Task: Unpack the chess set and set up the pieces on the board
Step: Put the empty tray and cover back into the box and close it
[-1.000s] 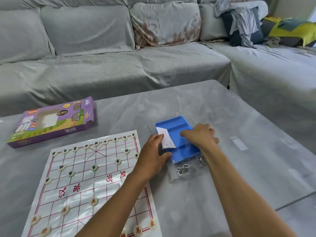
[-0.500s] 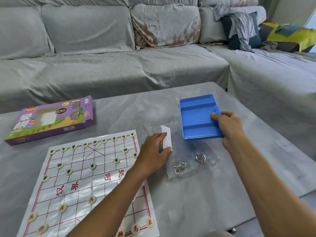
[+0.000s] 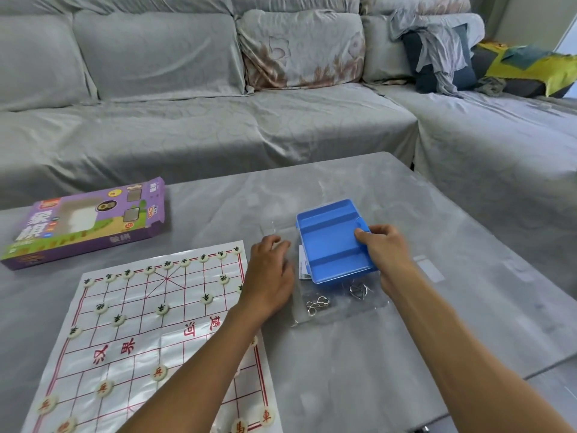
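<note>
The white board sheet point(image 3: 150, 332) with red lines lies at the front left of the grey table point(image 3: 437, 323). Round cream pieces point(image 3: 162, 308) with dark marks stand on its far half, and others with red marks point(image 3: 103, 388) on the near half. My right hand point(image 3: 382, 250) grips the right edge of a blue plastic tray point(image 3: 327, 245), thumb inside its rim. The tray looks empty. My left hand point(image 3: 271, 276) rests with relaxed fingers at the board's right edge, touching a clear plastic bag point(image 3: 331, 310). A white paper slip point(image 3: 303, 267) shows under the tray's left side.
The purple chess box point(image 3: 87, 220) lies at the table's far left. Inside the clear bag are two metal wire puzzles point(image 3: 316, 304). A grey covered sofa point(image 3: 218, 120) wraps round the far and right sides of the table.
My right hand brought the blue tray back down and left over the clear bag. My left hand let go of the paper slip, which now lies under the tray's edge.
</note>
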Available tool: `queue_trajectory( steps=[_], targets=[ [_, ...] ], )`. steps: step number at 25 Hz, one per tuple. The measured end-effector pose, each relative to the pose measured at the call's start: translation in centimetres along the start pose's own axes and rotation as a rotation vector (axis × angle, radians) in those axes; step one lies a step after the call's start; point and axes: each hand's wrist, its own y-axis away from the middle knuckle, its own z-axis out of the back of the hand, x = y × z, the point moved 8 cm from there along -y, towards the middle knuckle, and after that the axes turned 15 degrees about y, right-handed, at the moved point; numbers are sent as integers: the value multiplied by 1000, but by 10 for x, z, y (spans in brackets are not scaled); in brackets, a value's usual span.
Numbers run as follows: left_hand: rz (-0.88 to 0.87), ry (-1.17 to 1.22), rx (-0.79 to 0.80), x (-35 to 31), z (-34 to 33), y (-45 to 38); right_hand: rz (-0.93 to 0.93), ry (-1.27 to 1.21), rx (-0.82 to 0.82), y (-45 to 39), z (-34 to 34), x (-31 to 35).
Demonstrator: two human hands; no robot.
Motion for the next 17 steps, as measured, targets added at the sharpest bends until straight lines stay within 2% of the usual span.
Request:
queue_trajectory(
  steps=[3,5,8,10,14,17],
  targets=[
    [15,33,44,8,4,8,38,53,2,1,-18,6],
    [47,81,57,11,5,8,131,209,12,7,-27,13],
    [45,62,103,12,7,6,454,913,-166,21,-36,22],
    [37,-2,170,13,4,9,591,1184,-224,32,-48,20],
    [9,-115,224,14,-2,13,607,1331,-135,42,-58,17],
    [-19,-248,268,8,-2,9,621,1348,-59,55,-67,12]
  ],
)
